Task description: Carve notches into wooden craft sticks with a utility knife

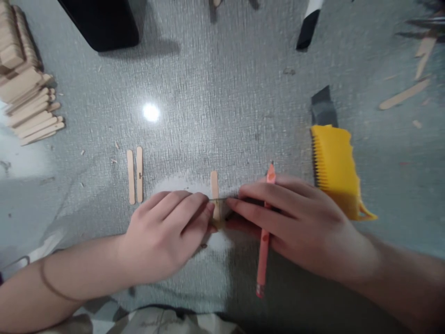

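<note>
A wooden craft stick [214, 184] lies upright in the picture on the grey table, its lower half covered by my fingers. My left hand [167, 232] presses on it from the left, fingertips pinched at its middle. My right hand [295, 222] comes from the right with a thin dark ruler-like edge under its fingertips across the stick, and an orange pencil [264, 241] is tucked between its fingers, tip pointing away from me. What exactly lies beneath the fingertips is hidden.
Two short sticks [135, 174] lie side by side to the left. A pile of craft sticks [26, 88] sits at far left. A yellow toothed tool [335, 169] lies right of my hand. A black box [104, 23] stands at the back; loose sticks [405, 95] lie far right.
</note>
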Available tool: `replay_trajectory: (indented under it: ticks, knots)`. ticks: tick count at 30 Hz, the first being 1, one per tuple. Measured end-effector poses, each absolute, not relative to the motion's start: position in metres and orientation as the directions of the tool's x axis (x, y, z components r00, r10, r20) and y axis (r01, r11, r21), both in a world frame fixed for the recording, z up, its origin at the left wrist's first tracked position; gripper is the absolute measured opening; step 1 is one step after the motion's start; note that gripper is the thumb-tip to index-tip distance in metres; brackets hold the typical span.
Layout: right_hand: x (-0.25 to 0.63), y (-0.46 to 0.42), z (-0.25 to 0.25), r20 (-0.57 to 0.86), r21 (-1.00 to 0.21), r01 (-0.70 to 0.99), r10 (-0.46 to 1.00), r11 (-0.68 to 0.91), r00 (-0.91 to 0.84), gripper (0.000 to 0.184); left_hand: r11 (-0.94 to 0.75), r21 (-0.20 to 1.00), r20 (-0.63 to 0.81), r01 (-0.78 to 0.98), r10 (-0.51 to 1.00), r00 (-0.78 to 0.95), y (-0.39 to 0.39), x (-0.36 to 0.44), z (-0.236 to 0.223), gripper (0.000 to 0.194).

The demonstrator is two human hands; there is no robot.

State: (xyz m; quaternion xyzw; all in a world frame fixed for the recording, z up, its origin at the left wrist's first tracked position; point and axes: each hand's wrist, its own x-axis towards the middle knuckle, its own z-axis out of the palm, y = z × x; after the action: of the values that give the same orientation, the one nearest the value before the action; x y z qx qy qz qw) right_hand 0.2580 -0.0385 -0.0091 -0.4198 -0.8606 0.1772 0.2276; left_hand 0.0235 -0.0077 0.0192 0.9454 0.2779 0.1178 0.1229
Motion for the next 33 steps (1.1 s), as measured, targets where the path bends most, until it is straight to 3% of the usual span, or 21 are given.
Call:
replay_trajectory:
  ticks: [15,19,33]
  knots:
    - [0.2559,-0.0397,-0.0100,0.231,-0.475,0.663,0.809,0.579,-0.541,0.011,-0.786,0.386,0.120,0.483,0.562,0.818,-0.0033,0.0182,0.0175,0.016]
    - [0.2570,-0.0390,-0.0097,0.239,-0.459,0.668,0.805,0.586,-0.543,0.013,-0.786,0.388,0.117,0.481,0.560,0.820,-0.0037,0.0184,0.0164,0.023]
    - [0.2562,-0.0403,-0.0098,0.236,-0.453,0.672,0.806,0.586,-0.543,0.009,-0.812,0.272,0.154,0.516,0.567,0.809,-0.0107,0.0256,0.0160,0.025]
